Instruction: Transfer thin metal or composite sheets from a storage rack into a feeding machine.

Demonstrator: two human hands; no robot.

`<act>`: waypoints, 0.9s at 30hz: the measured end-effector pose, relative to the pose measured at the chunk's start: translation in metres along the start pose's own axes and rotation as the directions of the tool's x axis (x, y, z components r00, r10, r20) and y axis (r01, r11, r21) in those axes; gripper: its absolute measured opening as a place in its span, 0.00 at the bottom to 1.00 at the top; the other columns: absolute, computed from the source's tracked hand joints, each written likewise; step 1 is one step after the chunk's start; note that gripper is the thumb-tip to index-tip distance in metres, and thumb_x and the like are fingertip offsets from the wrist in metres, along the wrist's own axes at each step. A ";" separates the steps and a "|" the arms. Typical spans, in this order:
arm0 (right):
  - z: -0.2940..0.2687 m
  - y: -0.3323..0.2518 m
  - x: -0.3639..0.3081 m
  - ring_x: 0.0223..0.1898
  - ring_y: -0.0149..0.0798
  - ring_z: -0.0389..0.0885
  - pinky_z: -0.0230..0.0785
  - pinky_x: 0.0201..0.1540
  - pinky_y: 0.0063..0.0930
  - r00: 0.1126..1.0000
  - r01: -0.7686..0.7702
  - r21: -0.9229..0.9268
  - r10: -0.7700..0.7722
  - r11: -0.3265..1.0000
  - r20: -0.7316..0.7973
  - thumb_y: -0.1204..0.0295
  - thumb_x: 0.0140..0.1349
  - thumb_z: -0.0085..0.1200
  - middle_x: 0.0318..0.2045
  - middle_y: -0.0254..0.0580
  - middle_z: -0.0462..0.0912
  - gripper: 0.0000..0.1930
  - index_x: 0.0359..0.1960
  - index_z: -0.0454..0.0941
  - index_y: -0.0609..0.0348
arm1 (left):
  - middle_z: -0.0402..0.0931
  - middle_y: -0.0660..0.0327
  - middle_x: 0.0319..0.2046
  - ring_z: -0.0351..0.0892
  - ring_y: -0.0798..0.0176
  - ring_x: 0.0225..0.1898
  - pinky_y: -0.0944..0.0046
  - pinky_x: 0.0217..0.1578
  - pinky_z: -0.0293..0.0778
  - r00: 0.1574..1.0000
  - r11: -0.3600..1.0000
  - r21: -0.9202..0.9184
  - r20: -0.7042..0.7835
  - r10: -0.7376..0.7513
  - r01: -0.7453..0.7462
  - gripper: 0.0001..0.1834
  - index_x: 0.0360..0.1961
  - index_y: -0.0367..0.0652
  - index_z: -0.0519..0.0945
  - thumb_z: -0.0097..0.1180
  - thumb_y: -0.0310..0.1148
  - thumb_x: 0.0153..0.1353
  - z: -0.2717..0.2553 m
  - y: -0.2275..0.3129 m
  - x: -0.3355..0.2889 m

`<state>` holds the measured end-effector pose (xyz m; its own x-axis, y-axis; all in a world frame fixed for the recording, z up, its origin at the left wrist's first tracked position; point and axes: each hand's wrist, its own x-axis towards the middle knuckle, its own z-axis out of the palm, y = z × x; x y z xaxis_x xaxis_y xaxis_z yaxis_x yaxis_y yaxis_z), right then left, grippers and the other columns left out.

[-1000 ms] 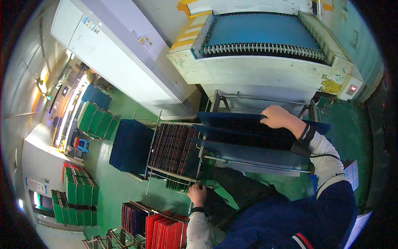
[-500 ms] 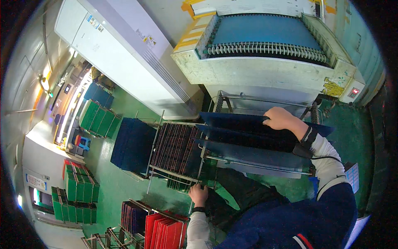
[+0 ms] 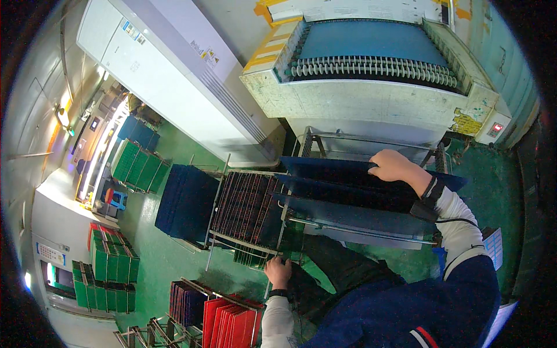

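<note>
My right hand [image 3: 392, 166] is closed on the top edge of a dark blue panel [image 3: 331, 169], thumb and fingers pinching it. That panel stands on edge in a metal rack, with more dark panels [image 3: 348, 211] leaning in front of it. My left hand [image 3: 278, 272] is closed around the near corner of a metal rack [image 3: 246, 246] to the left, its fingers partly hidden. Slotted dark panels with reddish edges [image 3: 243, 206] fill this rack. Beside them stands a stack of dark blue panels [image 3: 187, 200].
A roller machine [image 3: 371, 95] bearing a blue sheet [image 3: 371, 43] stands ahead. A tall white cabinet [image 3: 174, 75] is at upper left. Racks of green panels [image 3: 139, 165] and red panels [image 3: 229, 322] stand on the green floor. A control box [image 3: 495, 129] sits at right.
A little more of the roller row shows below the blue sheet on the machine. Both my hands keep their places.
</note>
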<state>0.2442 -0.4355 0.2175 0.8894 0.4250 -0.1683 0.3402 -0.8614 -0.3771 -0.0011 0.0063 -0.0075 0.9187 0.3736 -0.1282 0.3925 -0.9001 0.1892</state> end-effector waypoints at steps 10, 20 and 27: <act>0.003 0.002 0.003 0.45 0.62 0.82 0.74 0.49 0.54 1.000 -0.005 -0.011 0.005 1.000 0.003 0.58 0.61 0.58 0.38 0.61 0.85 0.18 0.40 0.85 0.63 | 0.83 0.59 0.47 0.76 0.52 0.54 0.47 0.61 0.66 1.000 1.000 -0.007 0.001 -0.001 0.001 0.20 0.44 0.47 0.85 0.63 0.47 0.56 0.005 -0.004 0.002; 0.003 0.003 0.002 0.44 0.63 0.82 0.74 0.49 0.54 1.000 -0.004 -0.017 0.004 1.000 -0.005 0.58 0.61 0.59 0.38 0.60 0.85 0.18 0.40 0.85 0.62 | 0.82 0.59 0.47 0.76 0.52 0.54 0.47 0.61 0.65 1.000 1.000 -0.009 -0.015 0.001 -0.001 0.20 0.44 0.45 0.85 0.62 0.47 0.56 0.003 0.000 0.000; 0.002 0.001 0.002 0.44 0.62 0.82 0.74 0.49 0.54 1.000 0.009 -0.009 -0.009 1.000 -0.019 0.58 0.61 0.59 0.38 0.60 0.85 0.17 0.39 0.85 0.61 | 0.82 0.59 0.47 0.76 0.51 0.55 0.47 0.62 0.65 1.000 1.000 -0.009 -0.013 0.006 -0.006 0.21 0.44 0.46 0.85 0.62 0.48 0.57 0.006 -0.004 0.001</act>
<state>0.2456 -0.4351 0.2149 0.8918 0.4275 -0.1480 0.3508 -0.8600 -0.3707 -0.0018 0.0087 -0.0139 0.9214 0.3714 -0.1145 0.3875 -0.9002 0.1987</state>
